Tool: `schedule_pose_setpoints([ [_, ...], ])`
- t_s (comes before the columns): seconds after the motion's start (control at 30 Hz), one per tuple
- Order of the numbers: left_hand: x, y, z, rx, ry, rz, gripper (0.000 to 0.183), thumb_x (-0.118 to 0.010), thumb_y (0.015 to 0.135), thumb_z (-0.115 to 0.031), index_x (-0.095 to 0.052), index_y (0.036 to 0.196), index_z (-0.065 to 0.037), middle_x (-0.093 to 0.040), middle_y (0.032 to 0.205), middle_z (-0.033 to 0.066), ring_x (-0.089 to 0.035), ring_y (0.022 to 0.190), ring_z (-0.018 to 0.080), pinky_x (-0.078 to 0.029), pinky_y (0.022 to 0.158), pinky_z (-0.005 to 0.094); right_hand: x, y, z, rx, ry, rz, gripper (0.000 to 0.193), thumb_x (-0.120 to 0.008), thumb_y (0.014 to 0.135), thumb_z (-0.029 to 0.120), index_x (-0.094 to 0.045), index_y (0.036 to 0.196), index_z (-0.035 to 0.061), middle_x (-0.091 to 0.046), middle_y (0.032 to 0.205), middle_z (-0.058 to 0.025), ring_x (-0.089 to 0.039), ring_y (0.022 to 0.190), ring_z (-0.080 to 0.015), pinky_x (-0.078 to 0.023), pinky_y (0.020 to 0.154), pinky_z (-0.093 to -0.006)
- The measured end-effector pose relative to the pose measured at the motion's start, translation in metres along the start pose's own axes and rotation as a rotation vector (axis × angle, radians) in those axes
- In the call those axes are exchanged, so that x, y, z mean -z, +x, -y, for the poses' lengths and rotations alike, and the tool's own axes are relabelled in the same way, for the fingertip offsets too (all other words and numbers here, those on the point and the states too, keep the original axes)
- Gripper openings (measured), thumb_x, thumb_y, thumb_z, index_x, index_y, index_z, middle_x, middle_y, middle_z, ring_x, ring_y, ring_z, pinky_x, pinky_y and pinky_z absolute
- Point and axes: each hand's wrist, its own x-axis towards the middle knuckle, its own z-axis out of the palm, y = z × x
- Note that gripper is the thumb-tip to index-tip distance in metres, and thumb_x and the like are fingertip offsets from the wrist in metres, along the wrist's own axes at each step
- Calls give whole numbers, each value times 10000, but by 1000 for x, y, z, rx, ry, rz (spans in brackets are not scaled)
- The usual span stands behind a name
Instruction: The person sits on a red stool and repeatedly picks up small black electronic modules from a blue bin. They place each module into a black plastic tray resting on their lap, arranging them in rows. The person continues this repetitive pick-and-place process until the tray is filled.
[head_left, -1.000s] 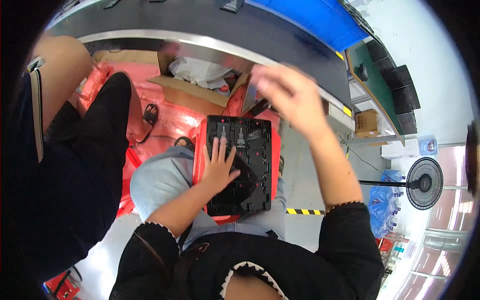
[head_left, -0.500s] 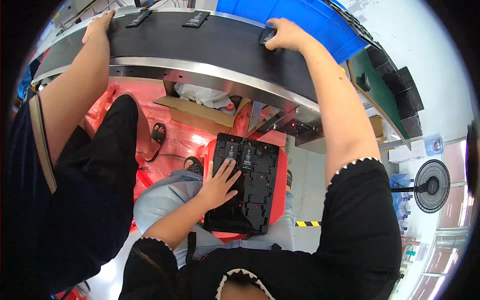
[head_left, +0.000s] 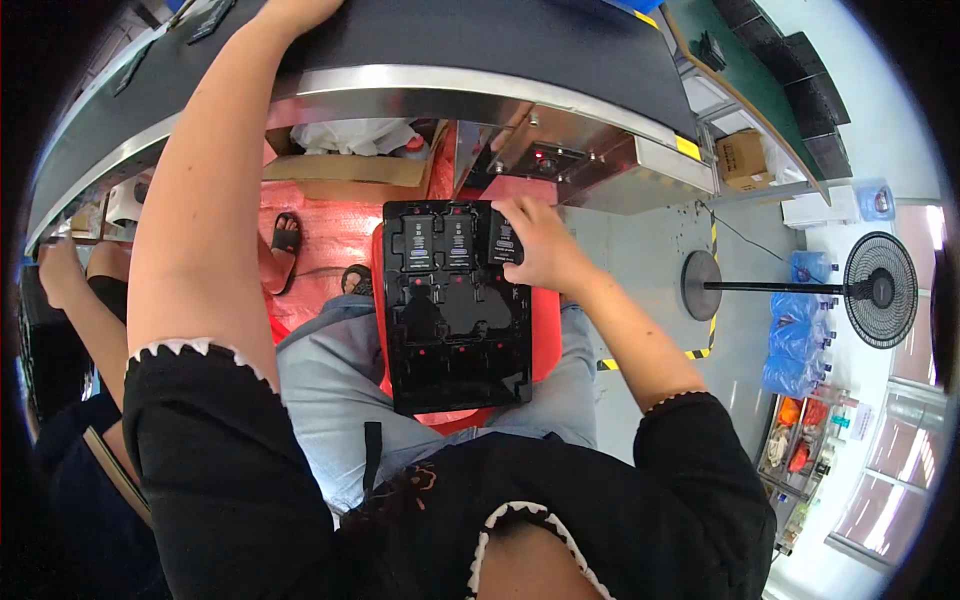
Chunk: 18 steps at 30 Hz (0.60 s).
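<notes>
A black moulded tray lies over my lap on a red stool. Two flat black phone batteries, a left one and a middle one, sit side by side in its far row. My right hand grips a third battery at that row's right-hand pocket; the battery looks slightly tilted. Stretched far forward, my left hand is over the dark conveyor belt. The upper picture edge cuts it off, so its fingers are hidden.
More batteries lie on the belt at far left, one dark piece among them. A co-worker's arm is at my left. Under the belt stands an open carton. A fan and blue water bottles are at right.
My right hand has come from the belt to the tray with a battery. My left hand has left the tray and reached up to the belt. The view has shifted right.
</notes>
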Motion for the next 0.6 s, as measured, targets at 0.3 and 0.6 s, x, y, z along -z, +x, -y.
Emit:
schedule_pose_setpoints([
  [0.3, 49, 22, -87, -100, 19, 489, 632, -552, 918, -417, -435, 1388, -12, -443, 1412, 248, -446, 1294, 394, -349, 1100, 405, -56, -12, -60, 75, -95, -34, 765, -747, 654, 144, -461, 1359, 60, -443, 1443, -133, -393, 1356, -311, -396, 990, -537],
  [0.6, 49, 14, -140, 98, -408, 434, 715, -779, 756, -438, -526, 1284, -27, -583, 1282, 221, -544, 1211, 362, -414, 1028, 414, -72, -13, -58, 79, -114, -24, 484, -536, 875, 78, -491, 1357, 87, -456, 1459, -104, -424, 1355, -274, -373, 1054, -480],
])
